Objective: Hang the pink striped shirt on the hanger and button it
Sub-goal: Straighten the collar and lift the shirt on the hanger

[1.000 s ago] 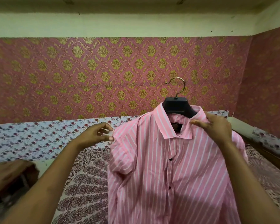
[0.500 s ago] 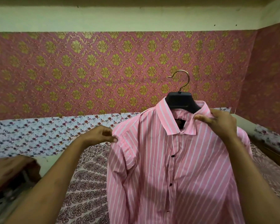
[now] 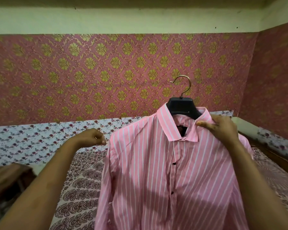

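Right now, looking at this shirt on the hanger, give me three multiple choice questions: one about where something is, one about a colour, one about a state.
1. Where is the right hand?
A. On the hook
B. On the shirt's collar and shoulder
C. Flat on the bed

2. What colour are the buttons on the pink striped shirt?
A. White
B. Gold
C. Dark, near black

3. What is the left hand doing?
A. Curled closed beside the shirt's shoulder, gripping nothing visible
B. Holding the hanger
C. Fastening a button

Answers:
1 B, its fingers pinch the fabric by the collar.
2 C, two dark dots show on the placket.
3 A, it sits just off the shoulder edge, apart from the fabric.
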Action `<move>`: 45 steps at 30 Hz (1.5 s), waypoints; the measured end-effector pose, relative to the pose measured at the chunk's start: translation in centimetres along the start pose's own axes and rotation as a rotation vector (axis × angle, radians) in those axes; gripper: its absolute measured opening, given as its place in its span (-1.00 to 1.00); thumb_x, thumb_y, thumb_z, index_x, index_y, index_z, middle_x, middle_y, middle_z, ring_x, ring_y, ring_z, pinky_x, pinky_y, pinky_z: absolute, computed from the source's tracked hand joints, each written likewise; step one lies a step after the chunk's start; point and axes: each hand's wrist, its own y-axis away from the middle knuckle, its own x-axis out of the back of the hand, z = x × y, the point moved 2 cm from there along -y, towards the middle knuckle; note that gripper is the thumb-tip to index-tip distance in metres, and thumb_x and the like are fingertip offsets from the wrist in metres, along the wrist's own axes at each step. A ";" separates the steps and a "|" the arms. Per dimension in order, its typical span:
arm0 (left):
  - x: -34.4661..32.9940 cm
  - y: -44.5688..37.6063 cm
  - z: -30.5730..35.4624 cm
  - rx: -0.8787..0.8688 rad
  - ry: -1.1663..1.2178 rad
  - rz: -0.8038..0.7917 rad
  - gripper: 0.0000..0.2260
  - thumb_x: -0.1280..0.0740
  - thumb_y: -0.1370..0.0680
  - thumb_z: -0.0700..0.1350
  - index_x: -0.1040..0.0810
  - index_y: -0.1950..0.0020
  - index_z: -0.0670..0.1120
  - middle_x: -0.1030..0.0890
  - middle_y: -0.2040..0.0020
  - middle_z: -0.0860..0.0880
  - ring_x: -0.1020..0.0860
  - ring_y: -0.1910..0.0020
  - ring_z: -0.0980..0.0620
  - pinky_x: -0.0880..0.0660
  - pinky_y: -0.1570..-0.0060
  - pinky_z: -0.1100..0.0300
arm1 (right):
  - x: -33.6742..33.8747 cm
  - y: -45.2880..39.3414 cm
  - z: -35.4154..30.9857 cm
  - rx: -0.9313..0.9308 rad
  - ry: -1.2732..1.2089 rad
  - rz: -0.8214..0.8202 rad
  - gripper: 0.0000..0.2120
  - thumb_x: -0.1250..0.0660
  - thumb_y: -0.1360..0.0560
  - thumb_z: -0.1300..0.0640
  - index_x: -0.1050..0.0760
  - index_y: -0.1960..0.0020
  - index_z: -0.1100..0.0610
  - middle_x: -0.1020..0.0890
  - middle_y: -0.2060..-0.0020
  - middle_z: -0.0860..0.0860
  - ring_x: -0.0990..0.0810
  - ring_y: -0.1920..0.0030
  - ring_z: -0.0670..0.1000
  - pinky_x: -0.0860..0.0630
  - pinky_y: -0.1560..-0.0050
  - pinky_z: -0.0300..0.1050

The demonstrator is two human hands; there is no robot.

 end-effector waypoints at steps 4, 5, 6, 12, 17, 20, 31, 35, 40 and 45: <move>0.2 0.0 2.1 -0.079 0.205 0.239 -0.93 -0.33 -0.52 -0.20 -0.61 0.06 -0.12 -0.62 0.06 -0.02 -0.56 0.04 0.08 -0.44 0.06 0.21 | 0.1 -0.1 -0.5 -0.017 0.015 0.003 -0.14 -0.12 -0.19 -0.55 -0.54 0.10 0.24 -0.63 0.24 0.24 -0.57 0.18 0.25 -0.52 0.19 0.07; 0.1 0.1 3.0 -0.125 0.311 0.246 -0.88 -0.32 -0.53 -0.17 -0.60 -0.01 -0.14 -0.62 0.02 0.00 -0.55 0.01 0.11 -0.44 0.05 0.22 | 0.2 -0.1 -0.6 -0.023 0.013 0.002 -0.12 -0.07 -0.16 -0.56 -0.54 0.10 0.24 -0.63 0.24 0.23 -0.57 0.19 0.24 -0.51 0.18 0.06; 0.0 0.1 3.9 -0.173 0.386 0.215 -0.85 -0.31 -0.53 -0.14 -0.59 -0.06 -0.14 -0.62 0.00 0.02 -0.54 -0.01 0.15 -0.44 0.04 0.25 | 0.3 -0.2 -0.8 -0.024 0.011 0.004 -0.11 -0.02 -0.13 -0.56 -0.53 0.12 0.24 -0.63 0.26 0.22 -0.56 0.20 0.23 -0.48 0.20 0.04; -1.2 -0.9 5.7 -0.198 0.073 0.079 -0.68 -0.46 -0.40 -0.03 -0.48 -0.10 -0.01 -0.55 -0.05 0.01 -0.51 -0.06 0.02 -0.45 -0.04 0.12 | 0.6 -0.2 -2.6 0.043 0.012 0.016 -0.23 -0.10 -0.16 -0.51 -0.46 0.27 0.23 -0.61 0.32 0.23 -0.56 0.23 0.24 -0.29 0.34 -0.05; -2.7 -1.8 9.2 -0.354 0.017 0.236 -0.38 -0.39 -0.32 0.18 -0.41 -0.34 0.01 -0.54 -0.13 0.08 -0.47 -0.09 0.13 -0.37 0.04 0.28 | -0.1 -0.1 -5.6 0.092 -0.006 0.007 -0.34 -0.19 -0.21 -0.50 -0.48 0.25 0.12 -0.63 0.26 0.23 -0.58 0.17 0.26 -0.25 0.33 -0.07; -2.2 -2.4 10.1 -0.412 0.114 0.335 -0.45 -0.34 -0.29 0.12 -0.53 -0.20 -0.12 -0.59 -0.04 -0.05 -0.52 -0.02 0.05 -0.39 0.09 0.21 | -0.2 -0.2 -7.1 0.100 -0.005 -0.013 -0.43 -0.27 -0.25 -0.41 -0.53 0.07 0.08 -0.66 0.16 0.18 -0.59 0.06 0.23 -0.29 0.28 -0.07; 2.7 -0.9 7.1 -0.386 0.176 0.455 -0.65 -0.32 -0.34 -0.06 -0.54 -0.09 -0.14 -0.60 0.18 0.10 -0.52 0.21 0.27 -0.41 0.19 0.21 | -0.2 2.2 -0.8 -0.100 -0.710 -0.095 -0.83 -0.21 -0.57 0.10 -0.53 -0.01 0.16 -0.57 0.16 0.03 -0.52 0.14 -0.10 -0.43 0.08 -0.20; 2.7 -0.9 6.4 -0.387 0.150 0.446 -0.69 -0.34 -0.35 -0.06 -0.52 -0.08 -0.05 -0.57 0.29 0.44 -0.51 0.23 0.35 -0.40 0.13 0.33 | -0.2 2.3 -0.4 -0.141 -0.805 0.002 -0.86 -0.26 -0.54 0.21 -0.57 0.10 0.24 -0.57 0.28 0.08 -0.51 0.28 -0.17 -0.44 0.22 -0.25; 1.9 -1.1 6.1 -0.405 0.180 0.456 -0.82 -0.37 -0.42 -0.19 -0.55 -0.01 -0.16 -0.61 0.27 0.18 -0.49 0.36 0.38 -0.36 0.34 0.52 | 0.4 1.2 -0.3 -0.116 -0.728 0.142 -0.88 -0.27 -0.53 0.19 -0.54 0.13 0.20 -0.58 0.25 0.11 -0.48 0.26 -0.13 -0.41 0.19 -0.12; 1.2 -1.4 5.6 -0.410 0.277 0.476 -0.76 -0.38 -0.45 -0.27 -0.53 -0.11 -0.18 -0.61 0.08 0.00 -0.53 0.23 0.40 -0.45 0.13 0.34 | 2.4 -0.5 -2.2 0.016 -0.420 0.287 -0.82 -0.21 -0.53 0.09 -0.53 0.10 0.17 -0.59 0.18 0.12 -0.51 0.15 0.10 -0.36 0.17 -0.08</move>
